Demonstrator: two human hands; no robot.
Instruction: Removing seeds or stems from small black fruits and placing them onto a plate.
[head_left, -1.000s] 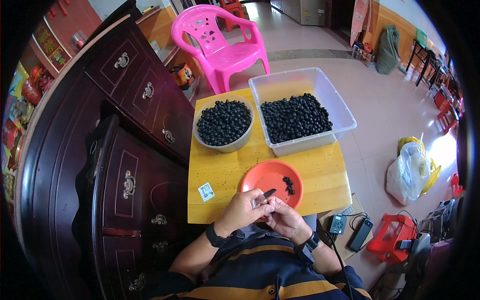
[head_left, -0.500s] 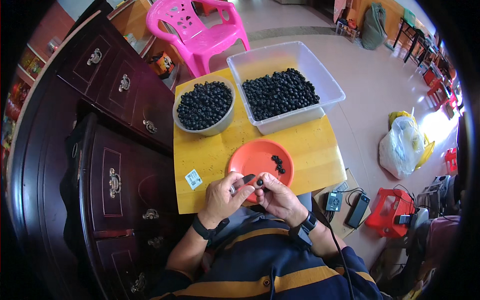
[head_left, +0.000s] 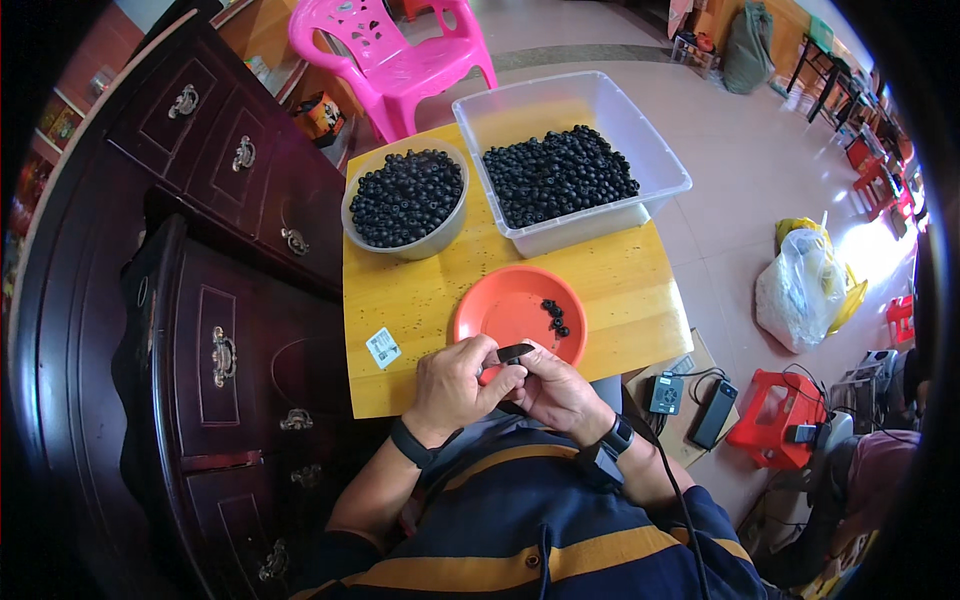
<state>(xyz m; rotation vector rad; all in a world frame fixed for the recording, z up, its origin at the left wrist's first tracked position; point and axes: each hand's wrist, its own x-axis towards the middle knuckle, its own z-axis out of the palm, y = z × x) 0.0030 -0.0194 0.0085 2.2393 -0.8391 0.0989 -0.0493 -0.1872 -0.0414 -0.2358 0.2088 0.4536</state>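
Note:
My left hand [head_left: 452,392] is closed on a small dark blade [head_left: 514,352], which juts from its fingers toward the right hand. In the fingers of my right hand [head_left: 562,394] is a small black round piece, mostly covered now by the blade and the left thumb. The two hands meet over the near rim of an orange-red bowl [head_left: 490,300]. Several small black rings [head_left: 555,318] lie in the right part of that bowl.
Behind the bowl on the yellow board [head_left: 620,290] stand a round tub [head_left: 445,235] and a clear rectangular bin [head_left: 590,232], both holding many black pieces. A dark drawer cabinet [head_left: 215,300] rises close on the left. Beyond is a pink chair [head_left: 410,70].
The blade has come over the black piece, and the left thumb has closed in on it. My hands are closer together. The view has shifted slightly.

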